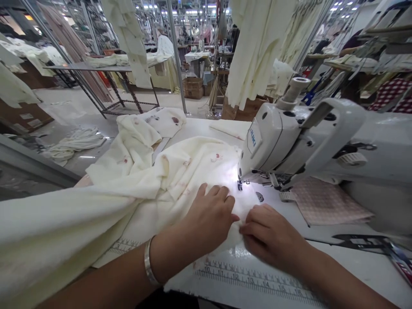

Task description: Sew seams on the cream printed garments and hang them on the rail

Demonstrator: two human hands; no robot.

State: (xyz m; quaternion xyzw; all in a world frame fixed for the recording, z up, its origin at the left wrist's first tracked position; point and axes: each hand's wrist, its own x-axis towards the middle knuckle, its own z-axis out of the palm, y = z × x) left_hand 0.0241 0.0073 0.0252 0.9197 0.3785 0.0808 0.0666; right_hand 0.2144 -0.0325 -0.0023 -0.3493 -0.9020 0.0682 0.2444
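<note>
A cream printed fabric [193, 161] spreads over the sewing table and drapes off to the left. At its right edge stands a white sewing machine [273, 137], whose lit presser foot [240, 185] meets the cloth. My left hand [210, 214], below and left of the foot, lies on the fabric with fingers bent and spread, the thumb stretched right. Close beside it, my right hand [268, 231] has its fingers closed in a pinch on the fabric's edge. The fingertips are partly hidden.
A printed ruler scale [251, 279] runs along the table's front. Right of the machine's needle area lie a pink checked cloth [328, 201] and a dark tool like thread snips [360, 241]. Cream pieces [254, 51] hang behind; a metal-legged table [96, 67] stands at back left.
</note>
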